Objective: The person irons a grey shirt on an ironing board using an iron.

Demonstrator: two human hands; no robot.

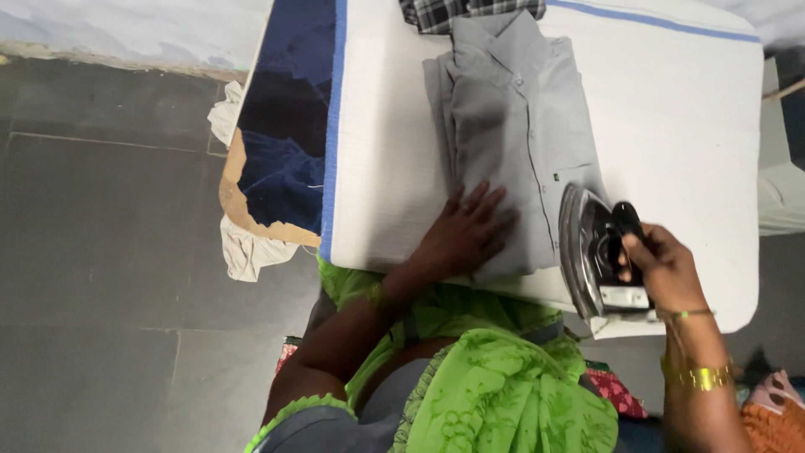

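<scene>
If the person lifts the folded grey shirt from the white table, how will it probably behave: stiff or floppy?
The grey shirt is probably floppy: it is thin cloth, folded flat, so its layers would likely sag and unfold if lifted by one edge. It seems light, and may slide on the white table cover when pushed; the left hand presses it flat, while the right hand holds the iron.

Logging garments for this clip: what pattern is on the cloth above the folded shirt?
A dark and white check on the checked cloth, seen in the head view.

Dark plaid cloth [470, 12] lay at far edge w/ dark blue fabric [285, 126] left of white pad; crumpled white rag [243, 247] hung near-left, over grey stone floor [109, 252].
</scene>
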